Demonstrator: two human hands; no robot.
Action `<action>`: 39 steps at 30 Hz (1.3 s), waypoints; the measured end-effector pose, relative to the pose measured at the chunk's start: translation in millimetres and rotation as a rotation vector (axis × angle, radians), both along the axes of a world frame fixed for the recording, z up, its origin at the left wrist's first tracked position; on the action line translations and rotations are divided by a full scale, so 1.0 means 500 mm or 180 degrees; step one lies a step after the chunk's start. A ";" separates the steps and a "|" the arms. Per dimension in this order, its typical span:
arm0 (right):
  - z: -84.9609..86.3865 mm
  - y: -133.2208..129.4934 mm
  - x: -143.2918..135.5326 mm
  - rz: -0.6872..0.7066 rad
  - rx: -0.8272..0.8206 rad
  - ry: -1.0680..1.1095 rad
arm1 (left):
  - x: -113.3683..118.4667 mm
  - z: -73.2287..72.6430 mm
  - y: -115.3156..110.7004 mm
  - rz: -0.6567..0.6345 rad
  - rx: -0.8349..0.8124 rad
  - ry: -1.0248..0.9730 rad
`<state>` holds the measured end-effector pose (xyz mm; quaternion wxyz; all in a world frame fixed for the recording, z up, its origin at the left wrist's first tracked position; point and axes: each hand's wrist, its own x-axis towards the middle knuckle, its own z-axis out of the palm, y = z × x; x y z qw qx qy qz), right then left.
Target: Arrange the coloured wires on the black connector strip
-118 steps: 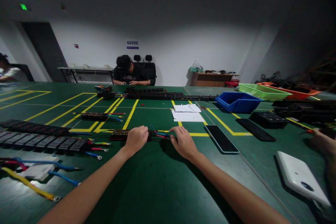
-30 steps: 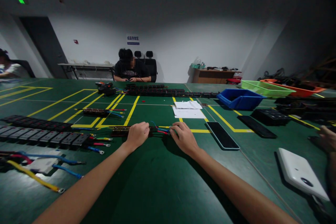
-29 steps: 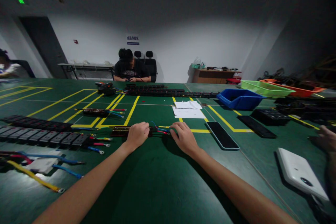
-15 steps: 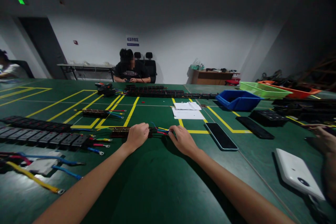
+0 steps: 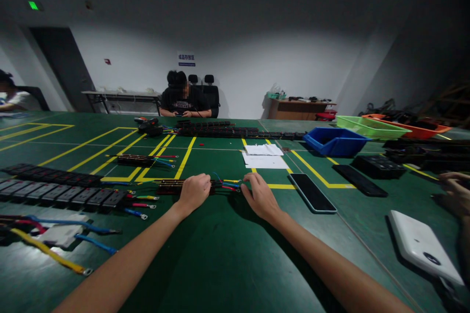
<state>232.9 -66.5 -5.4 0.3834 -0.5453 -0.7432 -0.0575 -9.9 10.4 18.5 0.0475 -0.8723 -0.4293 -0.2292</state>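
My left hand (image 5: 196, 191) is wrapped round a dark strip assembly (image 5: 170, 185) with brass-coloured bars along its top, lying on the green table. Red, yellow and blue wires (image 5: 229, 184) with ring lugs stick out of its right end. Close by those lugs is my right hand (image 5: 260, 196), its fingers curved and slightly apart, with nothing visible in them. A similar strip (image 5: 134, 160) with wires lies farther back on the left.
Black module rows (image 5: 73, 195) and lugged cables (image 5: 51, 254) lie left. Paper sheets (image 5: 264, 160), a phone (image 5: 312, 193), a blue bin (image 5: 334, 143), a green basket (image 5: 372, 128) and a white power-bank-like device (image 5: 422, 244) are right. Another person's hand (image 5: 453, 188) shows at the right edge.
My right hand's fingers have come off the wire ends and moved slightly right. My left hand keeps its grip on the strip. The whole view has shifted a little.
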 end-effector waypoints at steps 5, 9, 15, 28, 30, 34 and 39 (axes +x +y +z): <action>-0.006 0.004 0.001 -0.0015 -0.0047 0.0035 | 0.000 0.000 0.000 0.0054 0.0030 0.0104; -0.009 0.005 0.004 -0.0111 -0.0007 0.0165 | -0.001 0.000 0.001 0.0042 0.0003 0.0120; -0.010 0.003 0.004 -0.0188 -0.0089 0.0188 | -0.002 -0.004 0.003 -0.0018 -0.0041 0.0017; -0.007 0.004 0.003 -0.0080 -0.0169 0.0120 | -0.004 -0.010 0.003 -0.0114 -0.0128 -0.0159; -0.006 0.003 0.001 -0.0003 -0.0097 0.0105 | -0.004 -0.008 0.003 -0.0097 -0.0107 -0.0122; -0.004 0.001 -0.002 0.0101 0.0027 -0.0054 | -0.003 -0.004 0.002 -0.0023 -0.0027 0.0011; 0.002 0.000 -0.004 0.0167 -0.0062 -0.0390 | -0.002 -0.005 0.005 -0.0046 -0.0085 0.0001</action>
